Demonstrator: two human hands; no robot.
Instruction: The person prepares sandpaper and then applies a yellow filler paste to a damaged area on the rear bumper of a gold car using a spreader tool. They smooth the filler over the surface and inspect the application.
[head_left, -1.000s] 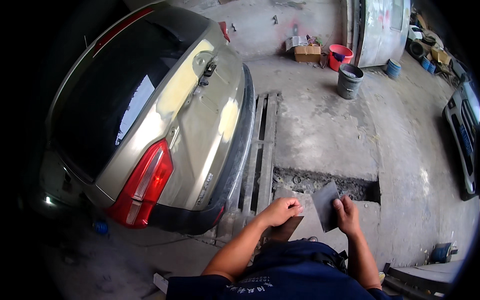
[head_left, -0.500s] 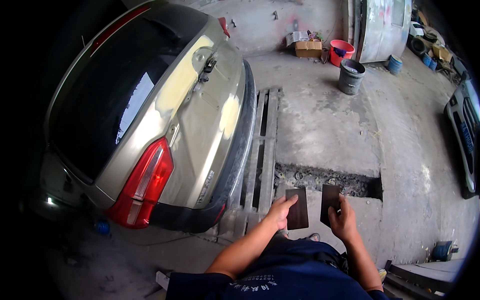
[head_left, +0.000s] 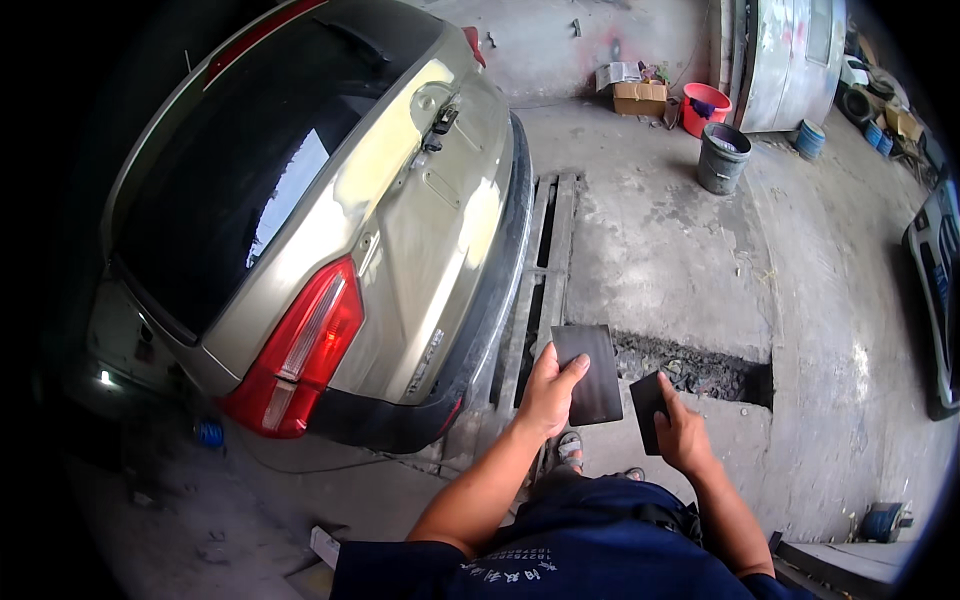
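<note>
My left hand (head_left: 546,400) grips a dark, flat, rectangular putty spreader (head_left: 597,385) by its left edge, thumb lying across its face. A little lower and to the right, my right hand (head_left: 684,436) is closed on a smaller-looking dark putty spreader (head_left: 647,412), with the index finger stretched along its edge. The two spreaders are held apart, in front of my body. Left of them stands the rear of a gold-beige car (head_left: 390,330). Pale yellow filler patches (head_left: 372,168) mark its tailgate; neither hand touches the car.
A red tail light (head_left: 300,350) and dark bumper (head_left: 390,430) face me. Slotted floor channels (head_left: 545,240) and a rubble-filled pit (head_left: 715,378) lie ahead. Farther off are a grey bucket (head_left: 723,160), red basin (head_left: 703,112) and cardboard box (head_left: 640,98). Another car (head_left: 935,270) stands right.
My left hand has raised its spreader and turned its face more toward me. My right hand has come slightly left, tilting its spreader. The surroundings have shifted a little in view.
</note>
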